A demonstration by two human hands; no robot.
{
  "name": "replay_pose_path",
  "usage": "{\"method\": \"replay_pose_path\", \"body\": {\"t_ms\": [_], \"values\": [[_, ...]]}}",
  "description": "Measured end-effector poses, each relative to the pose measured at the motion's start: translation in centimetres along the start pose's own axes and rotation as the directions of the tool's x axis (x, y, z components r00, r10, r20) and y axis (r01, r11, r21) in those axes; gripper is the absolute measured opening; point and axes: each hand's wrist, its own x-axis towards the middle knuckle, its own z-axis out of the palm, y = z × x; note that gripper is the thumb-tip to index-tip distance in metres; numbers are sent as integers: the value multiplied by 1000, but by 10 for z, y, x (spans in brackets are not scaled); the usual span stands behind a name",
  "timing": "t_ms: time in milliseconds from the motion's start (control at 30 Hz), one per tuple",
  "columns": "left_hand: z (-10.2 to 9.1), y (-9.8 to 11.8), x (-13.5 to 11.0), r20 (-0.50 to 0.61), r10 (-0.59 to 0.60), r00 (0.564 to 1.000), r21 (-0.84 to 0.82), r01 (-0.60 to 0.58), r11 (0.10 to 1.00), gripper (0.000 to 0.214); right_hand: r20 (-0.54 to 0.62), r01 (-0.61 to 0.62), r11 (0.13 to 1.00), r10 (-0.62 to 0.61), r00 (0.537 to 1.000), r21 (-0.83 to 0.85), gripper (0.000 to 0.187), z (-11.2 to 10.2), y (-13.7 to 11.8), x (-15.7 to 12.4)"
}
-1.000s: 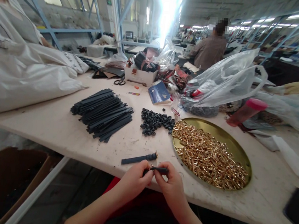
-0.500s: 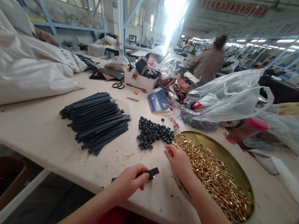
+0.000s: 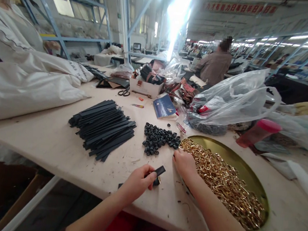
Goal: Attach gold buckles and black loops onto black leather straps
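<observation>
My left hand (image 3: 139,180) is closed on a black strip (image 3: 160,170), whose end sticks out past the thumb. A small gold metal piece (image 3: 159,181) shows under that end. Beside the tray's left rim, my right hand (image 3: 184,163) has its fingers curled together; whatever they pinch is hidden. Close to those fingertips lies a heap of small black loops (image 3: 158,141). The gold-coloured oval tray (image 3: 244,163) holds many small gold metal fittings (image 3: 223,185), and my right forearm crosses its left edge.
Left of the loops lies a stack of black strips (image 3: 103,128). Farther back are scissors (image 3: 123,93), a blue booklet (image 3: 164,106), a white box (image 3: 146,88), a plastic bag (image 3: 235,98) and a pink-lidded bottle (image 3: 259,133). A large white sack (image 3: 30,91) covers the table's left side.
My right hand's fingers have curled in more beside the tray rim. My left hand still holds the strip, now tilted up slightly more. The whole view has shifted a little.
</observation>
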Motion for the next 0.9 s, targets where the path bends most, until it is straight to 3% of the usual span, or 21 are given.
{"method": "replay_pose_path", "body": {"t_ms": [133,167,200,233,267,333,367,400,467,533,667,733,900], "values": [[4,5,-4,-112,29,993,14,-28,1000,19,12,7,969,-10,1000,246,16,-12,-17,-17],[5,5,-6,-146,40,989,11,-38,999,19,43,2,924,-20,999,381,19,-15,-23,-26],[6,6,-7,-176,50,983,6,-50,999,20,92,-28,827,-29,995,562,21,-17,-29,-35],[7,6,-9,-200,61,978,0,-63,998,21,155,-91,655,-41,987,750,23,-20,-35,-45],[9,6,-11,-217,71,974,-1,-73,997,23,222,-178,420,-59,973,890,24,-22,-41,-55],[12,7,-16,-217,90,972,20,-88,996,24,328,-331,-23,-99,940,943,26,-25,-50,-73],[13,7,-19,-207,98,973,36,-93,995,25,355,-367,-132,-103,929,921,27,-26,-53,-80],[13,7,-23,-195,105,975,55,-96,994,25,369,-382,-186,-101,924,905,27,-27,-55,-86],[14,8,-30,-183,115,976,90,-100,991,25,365,-376,-209,-89,927,903,25,-29,-56,-94],[13,8,-36,-174,116,978,117,-96,989,24,333,-342,-172,-76,940,924,24,-31,-56,-98],[10,11,-45,-75,75,994,198,-59,979,24,245,-243,32,-63,968,969,23,-33,-55,-103],[9,12,-47,-21,72,997,224,-66,972,24,242,-235,86,-91,966,968,24,-33,-56,-105],[9,10,-49,11,118,993,61,-119,991,15,276,-261,121,-123,953,958,23,-30,-61,-109]]}}
